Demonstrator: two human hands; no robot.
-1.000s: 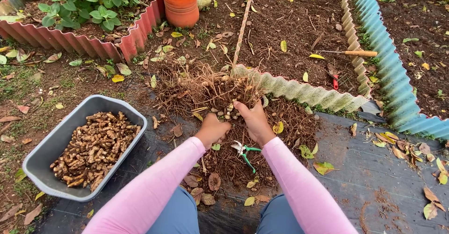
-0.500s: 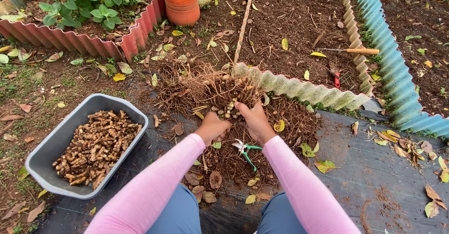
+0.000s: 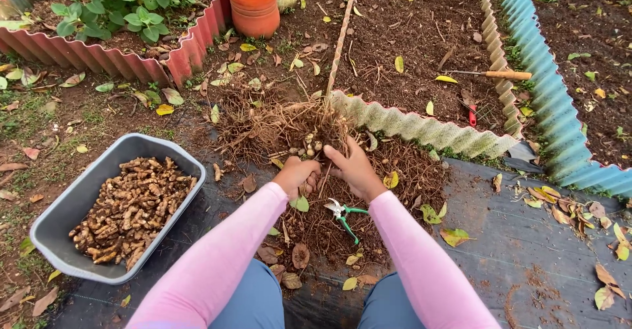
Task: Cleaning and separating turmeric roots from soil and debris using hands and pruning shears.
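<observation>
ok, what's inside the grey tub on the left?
The grey tub holds a heap of knobbly brown rhizomes, soil-coated, piled toward its far end. The near end shows bare grey floor. Whatever lies under the heap is covered.

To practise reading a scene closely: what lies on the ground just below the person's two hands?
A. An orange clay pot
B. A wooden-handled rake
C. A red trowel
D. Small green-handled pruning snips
D: the small green-handled pruning snips lie on the loose roots right under the left hand and right hand.

Fingertips of both hands [image 3: 329,171] buried in root clump [image 3: 289,128]
</observation>
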